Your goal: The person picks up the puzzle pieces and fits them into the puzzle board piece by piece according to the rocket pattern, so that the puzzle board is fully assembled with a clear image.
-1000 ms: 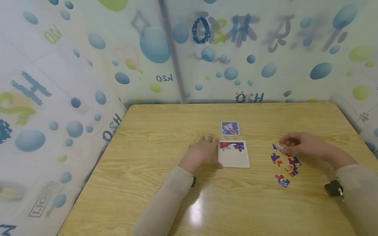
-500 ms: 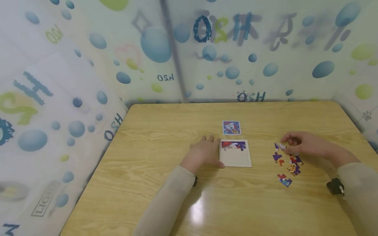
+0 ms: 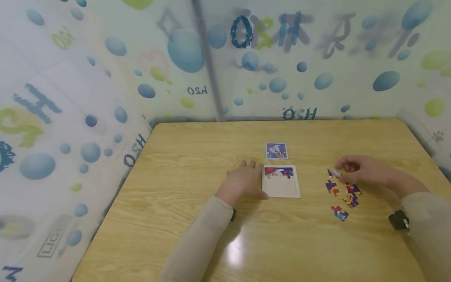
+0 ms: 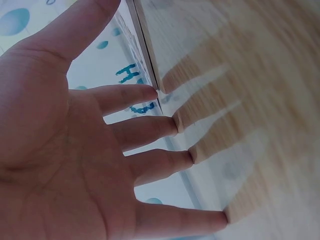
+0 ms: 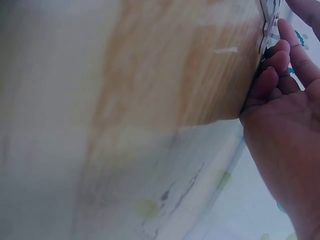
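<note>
The left hand (image 3: 242,182) is spread wide, its fingers nearly straight and gripping nothing; the tips of its 4 fingers rest on the table (image 3: 141,219), and the thumb touches the near left corner of the puzzle tray (image 3: 282,188). Since it braces only that side, a firm press from the right could swing the tray round or lift its free edge. The picture card (image 3: 276,150) lies just beyond the tray and could be nudged if the tray slid that way. In the tray, only a strip of picture along the far edge is filled; a piece forced in at the wrong angle could shove that strip out of line.

Well to the right lie the loose pieces (image 3: 352,194), several touching or overlapping, so lifting 1 could drag or flip a neighbour. A small purple piece (image 3: 329,173) sits just beside the pale piece (image 3: 337,173) and might be knocked away. The right hand (image 3: 363,168) has its thumb and index finger about that pale piece, the other fingers curled; whether the pinch has closed I cannot tell. A weak hold on its rim could let it drop.
</note>
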